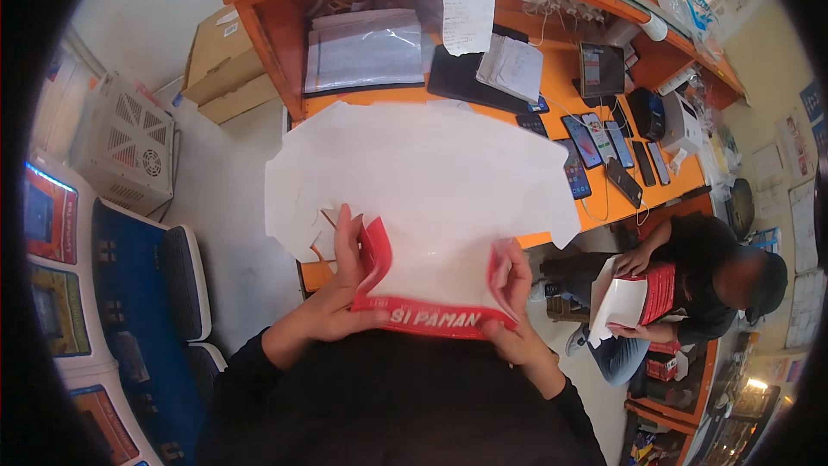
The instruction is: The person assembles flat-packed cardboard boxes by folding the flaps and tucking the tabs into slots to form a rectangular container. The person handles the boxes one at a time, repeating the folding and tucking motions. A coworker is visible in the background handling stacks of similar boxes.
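Observation:
A wide cardboard box blank (pixel 423 181), white inside and red printed outside, stretches away from my body over the orange desk. Its near edge is folded up into a red front wall with white lettering, and the two near side flaps are bent upward. My left hand (pixel 338 293) grips the near left corner, thumb along the red wall and fingers up behind the flap. At the near right corner my right hand (pixel 517 315) pinches the other flap the same way. Both hands are closed on the card.
Several phones (pixel 595 140) with cables lie on the desk's right side, near a notepad (pixel 511 67). Plastic-wrapped sheets (pixel 366 52) fill the left shelf, and a paper list (pixel 467 0) hangs down. A co-worker (pixel 690 280) sits right, holding a similar card. Chairs (pixel 185 285) stand left.

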Tool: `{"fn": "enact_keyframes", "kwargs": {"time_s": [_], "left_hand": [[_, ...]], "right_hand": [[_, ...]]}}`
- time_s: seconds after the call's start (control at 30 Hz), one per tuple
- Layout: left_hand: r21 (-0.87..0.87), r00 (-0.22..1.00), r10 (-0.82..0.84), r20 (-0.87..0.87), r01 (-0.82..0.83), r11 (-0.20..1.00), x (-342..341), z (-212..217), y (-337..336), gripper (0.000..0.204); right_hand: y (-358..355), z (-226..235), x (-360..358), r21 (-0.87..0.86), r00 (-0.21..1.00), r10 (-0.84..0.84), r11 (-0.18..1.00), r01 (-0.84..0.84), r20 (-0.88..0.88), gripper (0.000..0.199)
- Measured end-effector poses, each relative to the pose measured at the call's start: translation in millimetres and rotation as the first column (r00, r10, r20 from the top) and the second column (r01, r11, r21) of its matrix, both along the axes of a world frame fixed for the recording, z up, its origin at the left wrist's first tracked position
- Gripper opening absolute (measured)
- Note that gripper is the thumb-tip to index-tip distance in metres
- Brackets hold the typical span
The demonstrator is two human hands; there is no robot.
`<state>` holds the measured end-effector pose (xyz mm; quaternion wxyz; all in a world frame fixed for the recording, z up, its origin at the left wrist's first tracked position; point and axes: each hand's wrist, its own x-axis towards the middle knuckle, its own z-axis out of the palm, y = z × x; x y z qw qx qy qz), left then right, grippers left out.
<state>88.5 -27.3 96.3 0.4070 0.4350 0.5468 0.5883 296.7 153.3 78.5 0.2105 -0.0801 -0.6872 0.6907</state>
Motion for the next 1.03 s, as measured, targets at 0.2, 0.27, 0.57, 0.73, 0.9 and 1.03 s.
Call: {"fn": "enact_keyframes", "kwargs": {"time_s": [0.2,0.27,0.57,0.73,0.9,1.03], "left_hand": [[0.298,0.993,0.056,-0.102,-0.023,0.954,-2.9,-7.0,9.8,0.139],[0.360,0.983,-0.004,-0.185,0.071,0.930,-5.3,-8.9,12.3,0.130],[0.417,0.996,0.025,-0.090,0.015,0.909,-1.8,-14.8,15.6,0.109],[0.224,0.996,0.057,0.072,-0.072,0.972,-11.0,-20.0,7.9,0.104],[0.361,0.998,0.066,-0.013,-0.057,0.931,-14.9,-38.8,8.2,0.108],[0.318,0.881,0.389,-0.269,-0.299,0.900,-18.4,-30.8,12.4,0.111]], "right_hand": [[5.5,17.2,-10.7,0.063,0.990,-0.072,0.995,0.079,-0.120,0.135],[9.4,14.1,-12.1,0.144,0.982,-0.054,0.986,0.081,-0.181,0.129],[13.0,-5.9,-13.0,0.200,0.961,0.005,0.978,0.052,-0.275,0.107],[7.1,2.2,-7.6,0.231,0.991,-0.078,0.968,0.101,-0.106,0.099],[2.4,7.0,-15.0,0.201,0.969,-0.125,0.965,0.169,-0.215,0.094],[7.1,11.0,-9.4,0.377,0.976,-0.213,0.901,0.215,-0.047,0.093]]}}
